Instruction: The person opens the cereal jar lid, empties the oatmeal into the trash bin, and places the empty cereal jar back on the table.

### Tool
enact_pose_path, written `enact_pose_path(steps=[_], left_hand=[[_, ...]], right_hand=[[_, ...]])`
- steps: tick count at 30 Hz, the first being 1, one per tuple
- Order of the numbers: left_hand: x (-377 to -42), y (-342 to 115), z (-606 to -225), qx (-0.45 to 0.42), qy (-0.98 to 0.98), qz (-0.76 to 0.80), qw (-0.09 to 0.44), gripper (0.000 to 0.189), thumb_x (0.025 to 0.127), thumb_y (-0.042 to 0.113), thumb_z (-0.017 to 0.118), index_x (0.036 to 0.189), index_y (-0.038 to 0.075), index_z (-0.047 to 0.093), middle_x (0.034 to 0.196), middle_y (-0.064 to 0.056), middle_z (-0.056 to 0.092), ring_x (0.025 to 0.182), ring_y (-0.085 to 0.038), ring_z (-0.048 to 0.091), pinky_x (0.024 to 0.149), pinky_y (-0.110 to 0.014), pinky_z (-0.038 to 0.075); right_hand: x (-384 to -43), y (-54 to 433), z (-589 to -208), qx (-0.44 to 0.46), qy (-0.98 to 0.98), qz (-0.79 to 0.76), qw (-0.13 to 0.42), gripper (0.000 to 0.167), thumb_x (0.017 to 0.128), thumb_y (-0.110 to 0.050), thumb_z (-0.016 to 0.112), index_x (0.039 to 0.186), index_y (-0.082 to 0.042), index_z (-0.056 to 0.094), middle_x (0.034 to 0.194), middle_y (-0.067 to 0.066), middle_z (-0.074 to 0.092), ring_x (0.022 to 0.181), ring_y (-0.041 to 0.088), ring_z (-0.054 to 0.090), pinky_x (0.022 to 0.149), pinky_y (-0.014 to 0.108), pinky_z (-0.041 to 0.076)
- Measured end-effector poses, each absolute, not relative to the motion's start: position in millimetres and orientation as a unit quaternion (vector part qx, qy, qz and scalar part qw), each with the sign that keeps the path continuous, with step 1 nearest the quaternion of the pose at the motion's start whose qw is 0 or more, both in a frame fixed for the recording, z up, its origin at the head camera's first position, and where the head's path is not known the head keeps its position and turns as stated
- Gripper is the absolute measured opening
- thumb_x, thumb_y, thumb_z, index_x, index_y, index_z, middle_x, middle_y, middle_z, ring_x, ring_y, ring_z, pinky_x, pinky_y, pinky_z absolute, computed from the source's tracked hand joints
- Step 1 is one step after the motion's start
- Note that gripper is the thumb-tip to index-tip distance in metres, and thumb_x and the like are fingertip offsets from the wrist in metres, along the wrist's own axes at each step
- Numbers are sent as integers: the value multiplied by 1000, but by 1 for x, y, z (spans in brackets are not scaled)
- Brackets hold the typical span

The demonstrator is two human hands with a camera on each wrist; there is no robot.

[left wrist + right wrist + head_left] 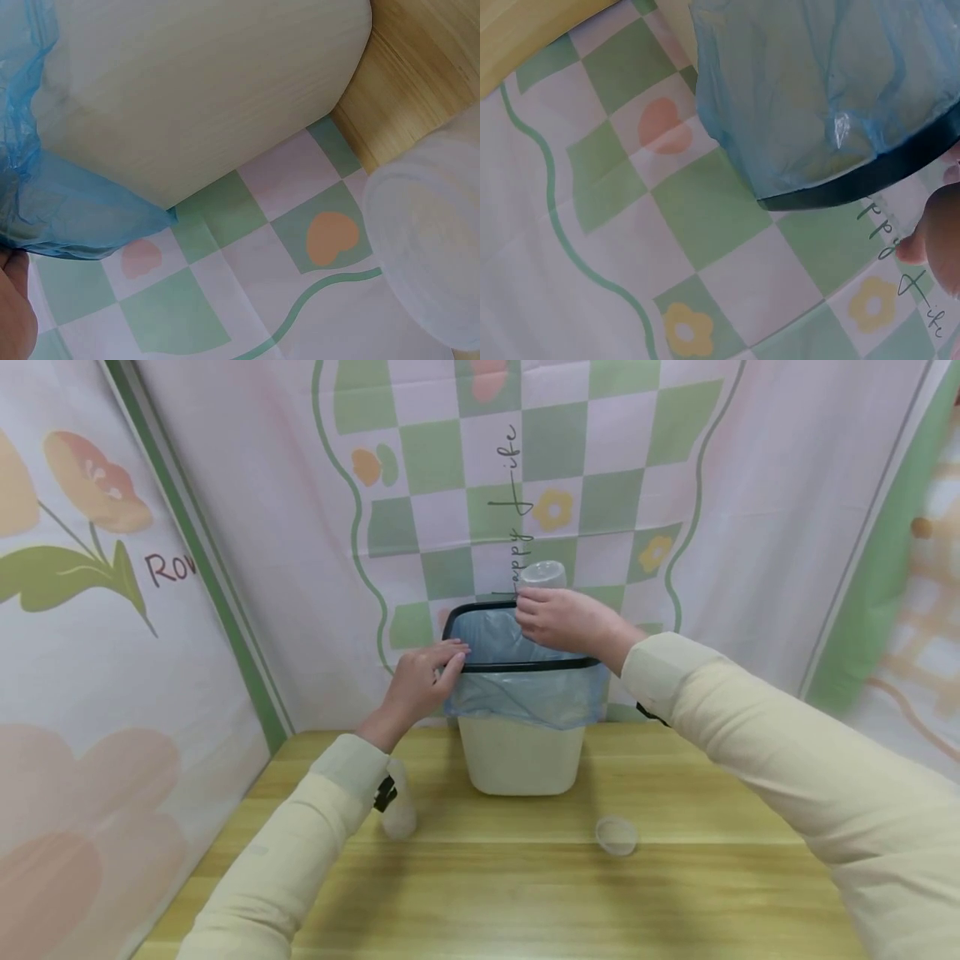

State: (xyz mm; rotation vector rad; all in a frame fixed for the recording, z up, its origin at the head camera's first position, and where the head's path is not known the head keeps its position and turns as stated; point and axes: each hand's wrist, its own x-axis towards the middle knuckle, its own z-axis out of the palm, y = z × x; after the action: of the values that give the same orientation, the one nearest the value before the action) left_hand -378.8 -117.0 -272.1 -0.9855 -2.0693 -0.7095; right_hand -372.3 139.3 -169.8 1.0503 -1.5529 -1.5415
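A cream trash bin point(521, 756) stands upright on the wooden table, lined with a blue plastic bag point(525, 697) folded over its outside. A black ring point(536, 667) runs round its rim. At the rim's left corner my left hand point(423, 677) grips the edge, fingertips over the inside; in the left wrist view a bit of that hand point(16, 307) shows beside the bag. Above the bin's back right, my right hand point(562, 614) holds a clear plastic cup point(543, 575) tipped bottom up. The cup's mouth is hidden behind my fingers.
A round clear lid point(617, 835) lies on the table point(495, 877) to the right of the bin. Left of it stands a whitish bottle point(400, 814), partly behind my left sleeve. Printed curtain cloth point(618, 435) hangs close behind the bin.
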Motion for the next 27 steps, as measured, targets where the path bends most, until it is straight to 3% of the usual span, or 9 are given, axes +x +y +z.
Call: enact_pose_path(steps=[9, 17, 24, 27], left_hand=[[-381, -119, -272, -388, -797, -278, 370, 28, 98, 15, 52, 107, -1, 74, 111, -11, 70, 112, -23, 62, 98, -38, 47], [-380, -120, -272, -385, -800, -277, 367, 28, 98, 15, 53, 108, 0, 73, 112, -11, 70, 113, -23, 62, 98, -39, 47], [-381, -120, -273, -385, -800, -276, 369, 28, 98, 16, 52, 109, 1, 73, 113, -10, 70, 114, -22, 62, 98, -38, 47], [-381, -120, -272, -384, -802, -273, 368, 28, 99, 17, 52, 110, 2, 73, 113, -10, 70, 114, -21, 61, 98, -37, 47]], right_hand=[[-374, 139, -164, 378, -629, -545, 406, 38, 89, -5, 70, 125, -6, 61, 128, 14, 57, 123, 30, 48, 113, 40, 25], [-373, 138, -169, 426, -595, -581, 355, 35, 89, -7, 69, 124, -10, 62, 128, 10, 56, 122, 27, 49, 112, 38, 27], [-375, 141, -159, 376, -632, -526, 428, 34, 91, -2, 66, 124, -3, 61, 126, 14, 58, 121, 29, 50, 113, 39, 26], [-376, 142, -161, 398, -621, -529, 419, 32, 90, -3, 68, 121, -4, 63, 124, 13, 59, 120, 29, 51, 112, 38, 29]])
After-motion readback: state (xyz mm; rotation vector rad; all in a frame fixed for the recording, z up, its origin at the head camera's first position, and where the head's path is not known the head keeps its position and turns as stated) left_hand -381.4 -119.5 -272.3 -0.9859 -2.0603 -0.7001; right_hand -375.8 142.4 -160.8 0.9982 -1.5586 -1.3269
